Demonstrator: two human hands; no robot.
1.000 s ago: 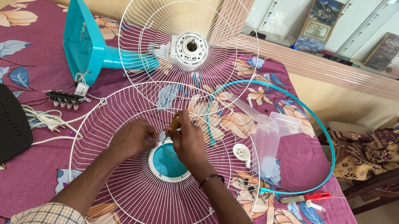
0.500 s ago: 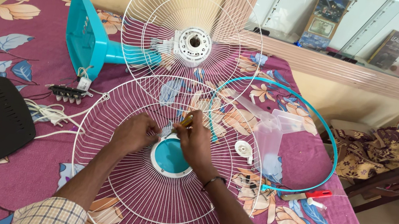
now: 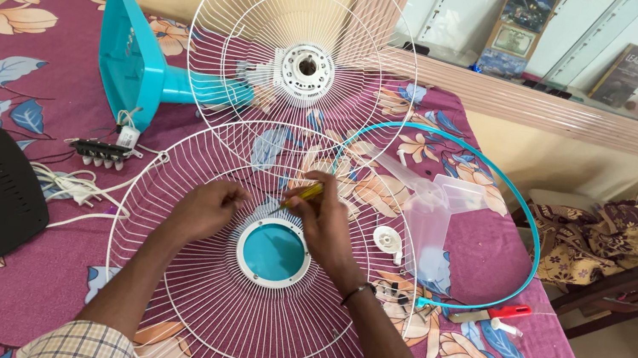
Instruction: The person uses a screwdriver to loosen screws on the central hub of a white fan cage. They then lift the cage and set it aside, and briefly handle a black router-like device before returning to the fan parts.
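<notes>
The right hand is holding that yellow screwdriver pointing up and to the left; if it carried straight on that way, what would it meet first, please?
Most likely the left hand, whose fingertips sit just beyond the tip of the yellow screwdriver held by the right hand. Depth is unclear; it could instead touch the white wire grille just beneath.

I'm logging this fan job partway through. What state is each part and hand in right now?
Front grille: detached, lying flat on the cloth.
Rear grille: mounted on the motor, fan tipped on its side.
Teal rim ring: off, lying loose.
Clear blade: removed, on the table.
Right hand: gripping a yellow screwdriver.
Left hand: resting on the front grille's wires.
</notes>
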